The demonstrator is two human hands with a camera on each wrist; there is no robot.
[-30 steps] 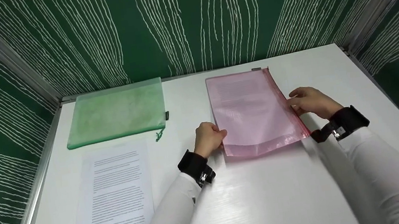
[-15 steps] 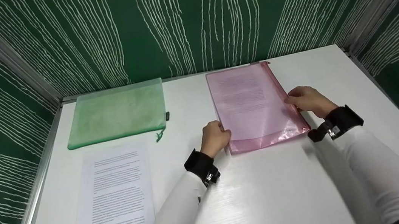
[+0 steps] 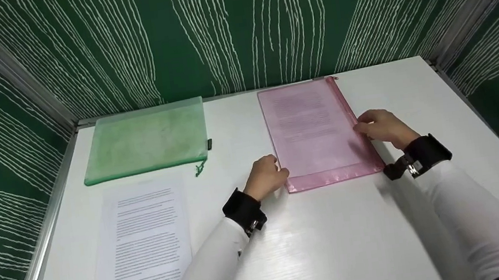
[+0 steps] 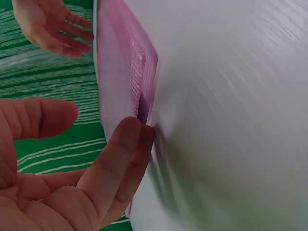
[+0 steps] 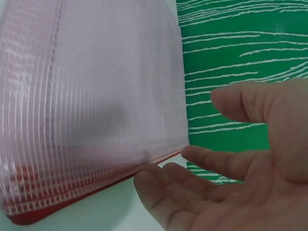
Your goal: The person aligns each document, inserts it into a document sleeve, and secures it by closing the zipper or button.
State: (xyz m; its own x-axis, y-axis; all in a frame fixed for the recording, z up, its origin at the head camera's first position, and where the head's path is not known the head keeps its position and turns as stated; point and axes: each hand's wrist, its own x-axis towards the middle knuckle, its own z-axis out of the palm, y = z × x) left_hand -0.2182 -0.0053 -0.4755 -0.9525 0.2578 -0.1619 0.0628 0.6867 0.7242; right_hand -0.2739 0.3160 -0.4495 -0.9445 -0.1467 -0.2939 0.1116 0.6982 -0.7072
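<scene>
A pink mesh zip pouch (image 3: 310, 151) lies flat near the table's back edge, its darker red zip side to the right. Printed text shows through it from a sheet inside. My left hand (image 3: 264, 176) is at its lower left edge; in the left wrist view the fingertips (image 4: 129, 127) touch that edge while the thumb stands apart. At the zip side is my right hand (image 3: 386, 127). Its fingertips (image 5: 147, 180) rest along the red edge in the right wrist view, with the thumb raised away from the pouch. Neither hand pinches the pouch.
To the left, a green mesh zip pouch (image 3: 149, 140) lies at the back of the white table (image 3: 329, 244). Below it is a printed sheet of paper (image 3: 144, 253). Green walls (image 3: 245, 26) with white wavy lines enclose the back and sides.
The pink pouch has shifted slightly toward the back, and its bowed front edge has settled flat. My right hand has moved a little left with the zip side; the left shifted slightly.
</scene>
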